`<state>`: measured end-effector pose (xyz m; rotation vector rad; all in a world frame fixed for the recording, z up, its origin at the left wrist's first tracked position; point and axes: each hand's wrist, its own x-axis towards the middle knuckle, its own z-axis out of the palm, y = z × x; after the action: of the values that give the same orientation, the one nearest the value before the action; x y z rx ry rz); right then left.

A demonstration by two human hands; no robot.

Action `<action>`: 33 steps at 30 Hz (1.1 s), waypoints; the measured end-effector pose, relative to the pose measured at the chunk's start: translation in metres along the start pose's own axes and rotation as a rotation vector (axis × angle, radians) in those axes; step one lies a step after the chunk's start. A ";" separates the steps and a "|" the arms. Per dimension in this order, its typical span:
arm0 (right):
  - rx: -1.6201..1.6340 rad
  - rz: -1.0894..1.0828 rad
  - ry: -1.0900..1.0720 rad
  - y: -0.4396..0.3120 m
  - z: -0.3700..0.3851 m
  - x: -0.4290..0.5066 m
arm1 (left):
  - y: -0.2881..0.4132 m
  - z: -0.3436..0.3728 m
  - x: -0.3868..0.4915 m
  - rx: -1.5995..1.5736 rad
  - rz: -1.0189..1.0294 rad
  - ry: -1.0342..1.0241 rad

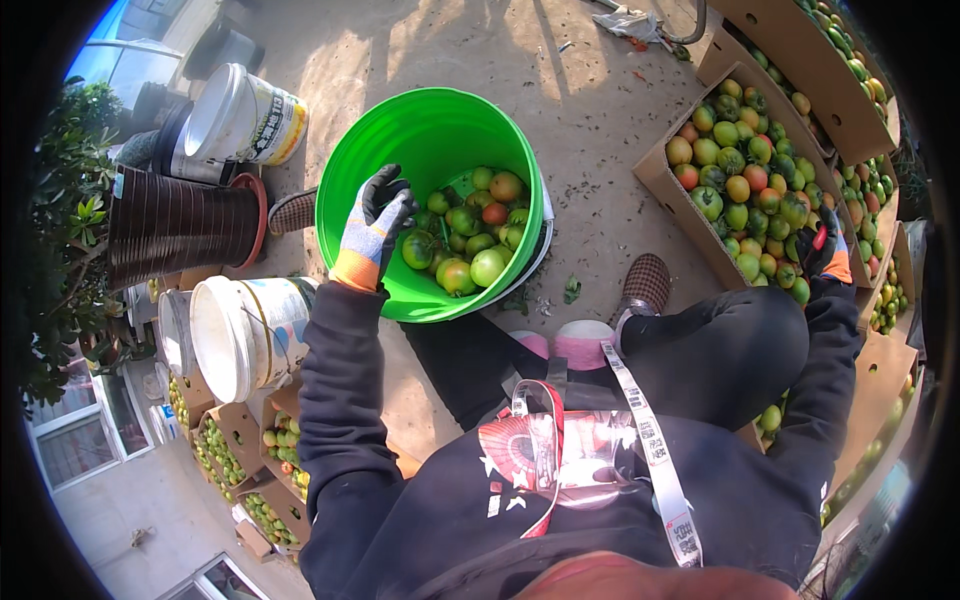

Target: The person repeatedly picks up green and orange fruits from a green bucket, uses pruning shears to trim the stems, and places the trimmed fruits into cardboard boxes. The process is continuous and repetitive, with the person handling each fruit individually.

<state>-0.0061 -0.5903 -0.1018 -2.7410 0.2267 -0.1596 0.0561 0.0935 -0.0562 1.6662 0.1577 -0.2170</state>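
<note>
My left hand (pixel 376 225), in a grey and black work glove with an orange cuff, is over the left side of a bright green plastic bucket (pixel 375 135). Its fingers are apart and loosely curled, with nothing visible in them. Green and reddening tomatoes (pixel 469 225) lie in the bucket. At the right, my gloved right hand (pixel 825 244) rests at the near right corner of a cardboard box (pixel 679 217) heaped with tomatoes (pixel 742 165). A small red object (pixel 820 238), perhaps a tool handle, shows in that hand; the fingers partly hide it.
More tomato boxes (pixel 817 75) stack at the right and lower left (pixel 232 435). White pails (pixel 217 337), a brown ribbed planter (pixel 180 217) and a leafy shrub (pixel 67 210) stand at left. A checked slipper (pixel 292 212) shows beside the bucket. Leaf scraps litter the concrete floor (pixel 592 172).
</note>
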 end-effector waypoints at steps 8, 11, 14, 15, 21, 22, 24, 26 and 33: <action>0.459 0.127 0.217 -0.139 -0.036 -0.043 | -0.083 0.012 0.111 1.366 -0.022 -0.410; 0.657 0.167 0.176 -0.196 -0.034 -0.060 | -0.132 0.043 0.130 1.366 -0.046 -0.773; 0.855 0.263 0.101 -0.227 -0.030 -0.060 | -0.181 0.076 0.125 1.625 0.185 -0.777; 0.912 0.290 0.073 -0.234 -0.029 -0.056 | -0.188 0.081 0.127 1.709 0.214 -0.787; 1.102 0.347 -0.047 -0.273 -0.033 -0.042 | -0.099 0.051 0.128 0.471 -0.330 -0.721; 1.118 0.341 -0.072 -0.279 -0.033 -0.042 | -0.069 0.045 0.122 0.116 -0.397 -0.697; 1.139 0.310 -0.130 -0.290 -0.036 -0.044 | -0.013 0.037 0.088 -0.073 -0.261 -0.590; 1.074 0.231 -0.214 -0.300 -0.035 -0.046 | 0.027 0.039 0.047 -0.107 -0.104 -0.517; 0.598 -0.351 -0.268 -0.332 -0.010 -0.069 | 0.042 0.070 -0.067 -0.443 0.001 -0.300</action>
<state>-0.0301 -0.2780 0.0297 -2.1483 -0.3289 0.0454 -0.0027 0.0207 -0.0064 1.1778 -0.0223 -0.3978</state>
